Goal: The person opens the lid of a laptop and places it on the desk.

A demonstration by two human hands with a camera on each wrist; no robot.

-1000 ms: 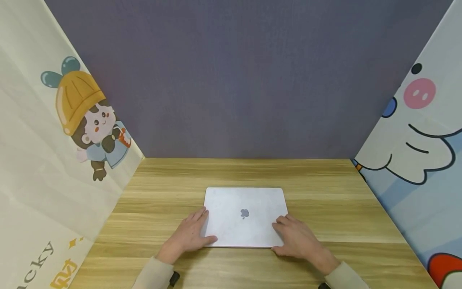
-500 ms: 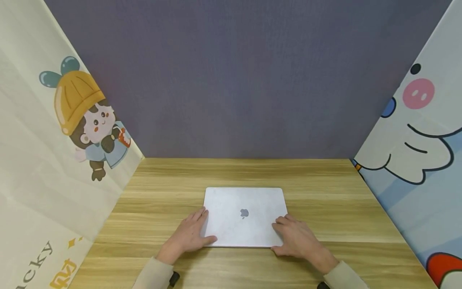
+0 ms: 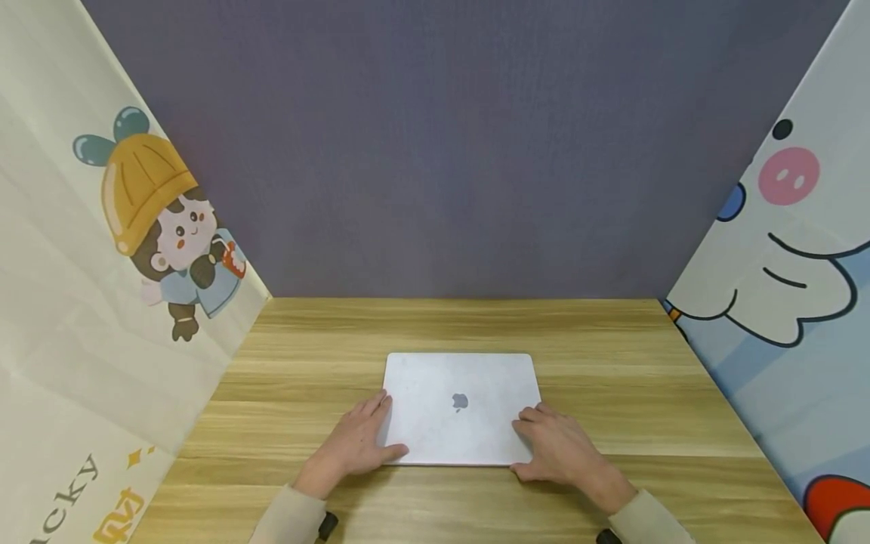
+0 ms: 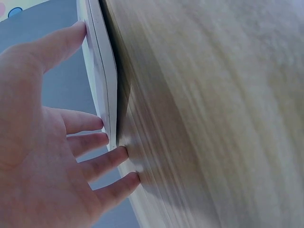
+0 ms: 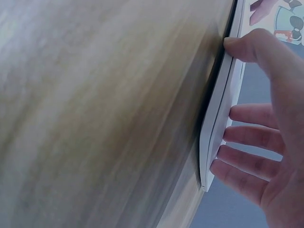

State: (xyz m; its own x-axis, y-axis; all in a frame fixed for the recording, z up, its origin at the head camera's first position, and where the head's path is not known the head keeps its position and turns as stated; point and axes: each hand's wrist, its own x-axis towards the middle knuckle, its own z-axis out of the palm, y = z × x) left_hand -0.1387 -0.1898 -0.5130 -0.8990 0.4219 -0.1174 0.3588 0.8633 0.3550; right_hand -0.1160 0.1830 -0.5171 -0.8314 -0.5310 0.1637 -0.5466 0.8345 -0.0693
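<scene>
A closed silver laptop [image 3: 435, 434] lies flat on a wood-grain table [image 3: 442, 325], just below the center of the head view, its dark apple logo [image 3: 460, 402] facing up. At its left side, a person's left hand [image 3: 355, 442] rests with fingers spread, thumb on the lid; the left wrist view shows two fingertips at the laptop's edge and two on the table beyond. At lower right, the right hand [image 3: 560, 449] is half open, thumb tip against the front edge and fingertips on the lid, without closing around it. Pale sleeves [image 3: 288, 517] enter from the bottom. A dark wall [image 3: 435, 151] fills the upper center, flanked by cartoon prints [image 3: 183, 234].
</scene>
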